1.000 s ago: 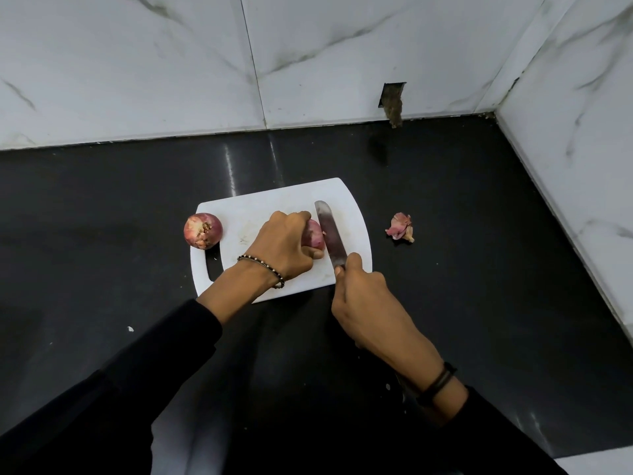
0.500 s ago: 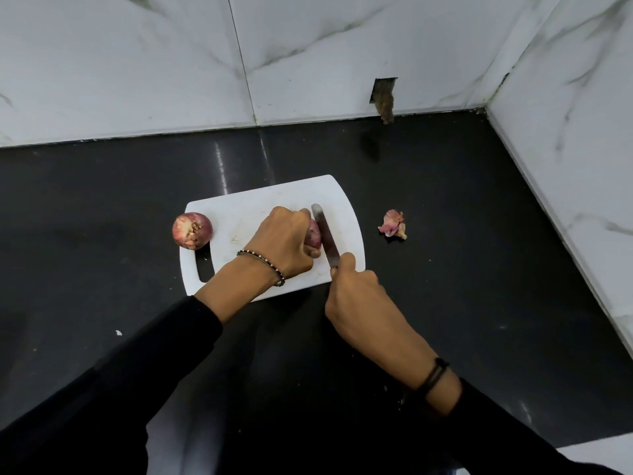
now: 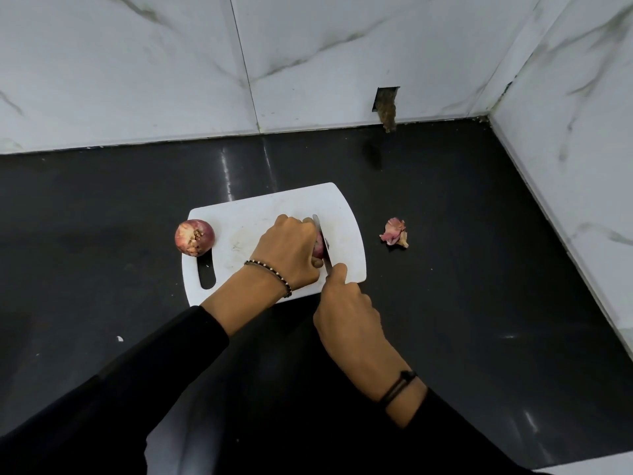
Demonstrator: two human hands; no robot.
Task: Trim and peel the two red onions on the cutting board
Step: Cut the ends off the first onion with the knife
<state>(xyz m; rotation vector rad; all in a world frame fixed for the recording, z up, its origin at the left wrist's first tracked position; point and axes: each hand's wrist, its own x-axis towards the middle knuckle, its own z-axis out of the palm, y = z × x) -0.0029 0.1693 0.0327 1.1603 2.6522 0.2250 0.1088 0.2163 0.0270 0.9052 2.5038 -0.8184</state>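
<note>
A white cutting board (image 3: 257,214) lies on the black counter. My left hand (image 3: 291,250) curls over a red onion (image 3: 318,249) in the board's middle and hides most of it. My right hand (image 3: 346,313) grips the handle of a knife (image 3: 323,241), whose blade stands edge-down against the onion's right end. A second red onion (image 3: 194,237) sits at the board's left edge, its root end up.
A small heap of onion peel (image 3: 395,232) lies on the counter to the right of the board. Marble walls close off the back and the right side. A dark hole (image 3: 385,104) opens low in the back wall.
The knife blade has tipped from lying flatter to standing edge-down and has moved left against the held onion. My left hand has kept its hold on the onion.
</note>
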